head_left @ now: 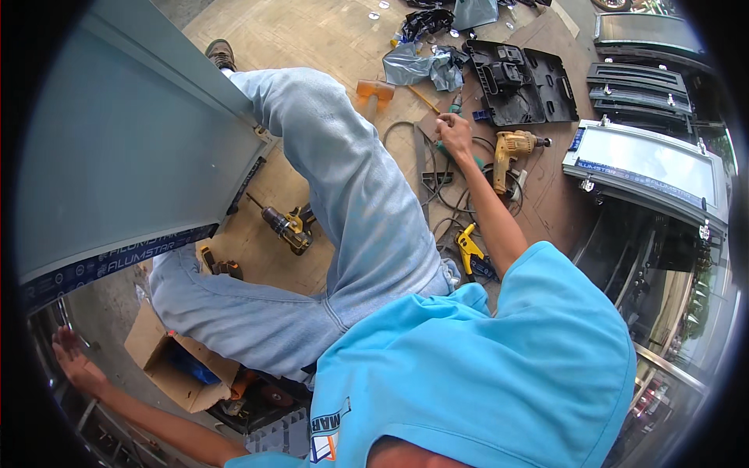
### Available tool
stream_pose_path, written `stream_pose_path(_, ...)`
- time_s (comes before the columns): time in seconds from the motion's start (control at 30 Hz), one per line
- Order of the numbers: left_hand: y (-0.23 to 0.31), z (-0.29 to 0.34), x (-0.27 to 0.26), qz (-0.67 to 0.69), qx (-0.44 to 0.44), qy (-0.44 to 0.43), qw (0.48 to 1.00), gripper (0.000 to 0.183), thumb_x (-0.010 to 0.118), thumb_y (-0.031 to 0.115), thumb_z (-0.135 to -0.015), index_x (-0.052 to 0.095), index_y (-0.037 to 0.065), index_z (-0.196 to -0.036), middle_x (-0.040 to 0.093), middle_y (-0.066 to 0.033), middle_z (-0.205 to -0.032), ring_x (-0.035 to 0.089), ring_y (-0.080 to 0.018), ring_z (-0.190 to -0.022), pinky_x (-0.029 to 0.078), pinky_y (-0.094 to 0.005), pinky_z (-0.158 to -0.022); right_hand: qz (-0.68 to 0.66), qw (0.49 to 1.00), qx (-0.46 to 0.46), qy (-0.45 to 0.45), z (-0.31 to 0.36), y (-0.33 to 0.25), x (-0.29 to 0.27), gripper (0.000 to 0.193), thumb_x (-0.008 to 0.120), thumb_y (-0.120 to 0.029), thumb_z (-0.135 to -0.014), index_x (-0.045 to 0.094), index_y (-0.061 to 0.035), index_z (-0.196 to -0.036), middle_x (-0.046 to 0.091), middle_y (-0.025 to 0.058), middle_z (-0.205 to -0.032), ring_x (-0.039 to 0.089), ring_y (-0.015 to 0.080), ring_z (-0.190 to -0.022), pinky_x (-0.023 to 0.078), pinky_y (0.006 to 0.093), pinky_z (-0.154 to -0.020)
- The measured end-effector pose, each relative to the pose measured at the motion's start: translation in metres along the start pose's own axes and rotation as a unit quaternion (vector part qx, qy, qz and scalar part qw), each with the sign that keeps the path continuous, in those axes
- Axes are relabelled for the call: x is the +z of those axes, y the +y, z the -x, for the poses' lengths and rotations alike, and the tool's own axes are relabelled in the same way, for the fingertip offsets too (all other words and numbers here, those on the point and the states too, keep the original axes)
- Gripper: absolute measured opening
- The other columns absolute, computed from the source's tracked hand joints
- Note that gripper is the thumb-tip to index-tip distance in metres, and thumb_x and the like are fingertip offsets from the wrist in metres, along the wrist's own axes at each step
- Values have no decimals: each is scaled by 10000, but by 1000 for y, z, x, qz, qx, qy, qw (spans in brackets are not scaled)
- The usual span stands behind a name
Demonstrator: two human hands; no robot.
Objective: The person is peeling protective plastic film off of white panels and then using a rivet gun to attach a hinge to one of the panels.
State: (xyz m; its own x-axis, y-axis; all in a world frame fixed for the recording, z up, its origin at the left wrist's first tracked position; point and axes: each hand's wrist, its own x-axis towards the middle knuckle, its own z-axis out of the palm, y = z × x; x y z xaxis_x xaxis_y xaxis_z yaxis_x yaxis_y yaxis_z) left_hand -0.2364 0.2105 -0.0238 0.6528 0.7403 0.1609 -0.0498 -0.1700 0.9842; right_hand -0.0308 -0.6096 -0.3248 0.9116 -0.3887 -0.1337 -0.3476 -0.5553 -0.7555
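My right hand (pixel 455 134) reaches out over the tools on the floor, its fingers curled. A thin yellow stick (pixel 424 99) ends at the fingertips, and a teal-green tool (pixel 456 103) shows partly behind the hand; which of them I grip, I cannot tell. My left hand (pixel 80 365) is stretched out at the lower left with fingers apart, holding nothing, near the lower end of a grey panel (pixel 140 148). That panel stands by my legs, with blue printed film along its edge.
Between my legs lies a yellow-black cordless drill (pixel 287 228). Around my right arm are a corded yellow drill (pixel 511 154), a yellow hand riveter (pixel 470 249), a mallet (pixel 375 92) and an open black case (pixel 515 82). Framed panels (pixel 647 160) stack at right; a cardboard box (pixel 183 366) sits lower left.
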Motion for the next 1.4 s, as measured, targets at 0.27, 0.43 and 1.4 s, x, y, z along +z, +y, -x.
stream_pose_path(0.27, -219, 114, -10, -231, -173, -70, 955, 291, 533, 131, -925, 541, -31, -1166, 613, -114, -1046, 615, -189, -927, 496, -300, -822, 193, 977, 44, -79, 78, 75, 19, 303, 633, -278, -767, 680, -29, -934, 679, 151, -779, 669, 277, -743, 506, 354, -718)
stream_pose_path(0.43, -250, 112, -138, -291, -132, -144, 937, 275, 503, 118, -871, 594, -15, -1095, 653, -147, -1038, 649, -227, -879, 506, -326, -756, 321, 916, 195, -139, 126, 63, -9, 407, 627, -407, -727, 670, -46, -910, 657, 218, -928, 618, 382, -937, 483, 446, -788)
stream_pose_path(1.4, -369, 149, 128, -441, -49, 182, 878, 195, 625, 158, -772, 647, 49, -932, 630, -134, -923, 592, -319, -922, 487, -382, -796, 425, 842, -177, -282, 85, -118, -24, 396, 593, -327, -777, 642, 7, -983, 665, 174, -821, 636, 287, -785, 480, 396, -685)
